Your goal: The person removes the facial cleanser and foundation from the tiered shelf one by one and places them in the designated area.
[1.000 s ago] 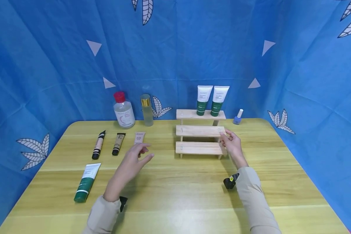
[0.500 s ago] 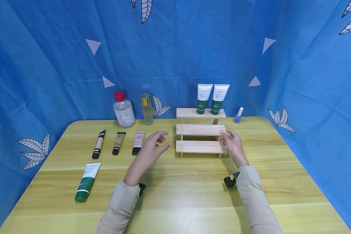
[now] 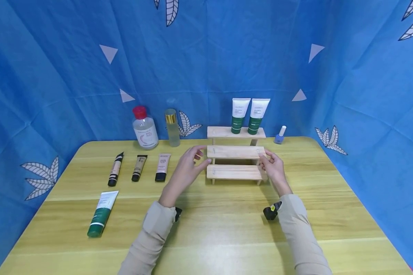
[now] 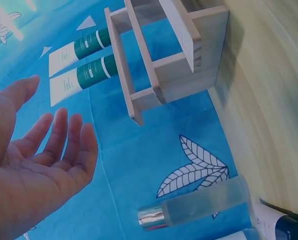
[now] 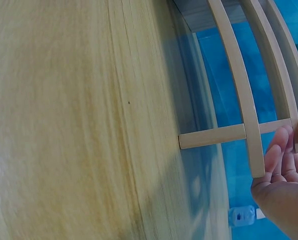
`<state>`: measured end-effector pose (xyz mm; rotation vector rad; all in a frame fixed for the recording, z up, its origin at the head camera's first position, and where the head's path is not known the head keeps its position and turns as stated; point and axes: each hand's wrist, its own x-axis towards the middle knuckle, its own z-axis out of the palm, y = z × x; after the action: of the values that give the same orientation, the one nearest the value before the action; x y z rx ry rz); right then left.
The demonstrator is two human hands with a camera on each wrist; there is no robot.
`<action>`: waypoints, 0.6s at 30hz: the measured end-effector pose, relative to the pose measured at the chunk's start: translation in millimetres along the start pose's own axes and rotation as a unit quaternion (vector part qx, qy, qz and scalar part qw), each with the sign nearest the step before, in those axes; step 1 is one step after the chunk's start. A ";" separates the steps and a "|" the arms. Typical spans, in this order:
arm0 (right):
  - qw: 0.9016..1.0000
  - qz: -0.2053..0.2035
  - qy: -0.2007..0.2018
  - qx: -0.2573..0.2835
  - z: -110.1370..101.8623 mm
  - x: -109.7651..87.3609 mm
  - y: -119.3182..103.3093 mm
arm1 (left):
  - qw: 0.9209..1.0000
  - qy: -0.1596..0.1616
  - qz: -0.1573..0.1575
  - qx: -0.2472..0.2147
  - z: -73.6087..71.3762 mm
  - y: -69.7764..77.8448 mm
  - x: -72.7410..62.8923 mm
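A three-tier wooden display stand [image 3: 235, 152] stands at the back of the table, two white-and-green squeeze tubes [image 3: 238, 115] upright on its top tier. My right hand [image 3: 274, 172] grips the right end of the middle tier, and in the right wrist view the fingers curl in under that board. At the stand's left end is my left hand [image 3: 187, 168], thumb and fingers spread apart. In the left wrist view that hand [image 4: 44, 160] holds nothing, and a gap shows between its fingers and the stand [image 4: 153, 65].
Left of the stand are a red-capped bottle [image 3: 146, 131], a gold-capped bottle [image 3: 172, 130], a BB cream tube [image 3: 162, 167] and two slim tubes [image 3: 139, 168]. Nearer lies another green-and-white tube [image 3: 102, 214]. Nail polish [image 3: 280, 136] stands at back right, before a blue curtain [image 3: 206, 57].
My left hand has moved right and forward, from beside the BB cream tube to the stand's left end. The right hand stays at the middle tier's right end.
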<state>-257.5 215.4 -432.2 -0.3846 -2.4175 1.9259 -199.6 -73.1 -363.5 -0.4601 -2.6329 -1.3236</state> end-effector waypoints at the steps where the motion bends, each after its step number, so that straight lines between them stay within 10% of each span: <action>1: 1.000 0.000 -0.001 0.000 0.1 -0.2 -0.1 | 1.000 -0.001 0.000 0.000 0.9 0.5 1.7; 18: 1.000 -0.006 0.004 0.009 -0.4 -1.0 -0.9 | 0.999 -0.007 0.010 -0.038 25.4 12.9 40.0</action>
<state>-256.6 215.4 -431.1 -0.3771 -2.3904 1.9361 -232.8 -37.4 -357.8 -0.5070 -2.5893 -1.4226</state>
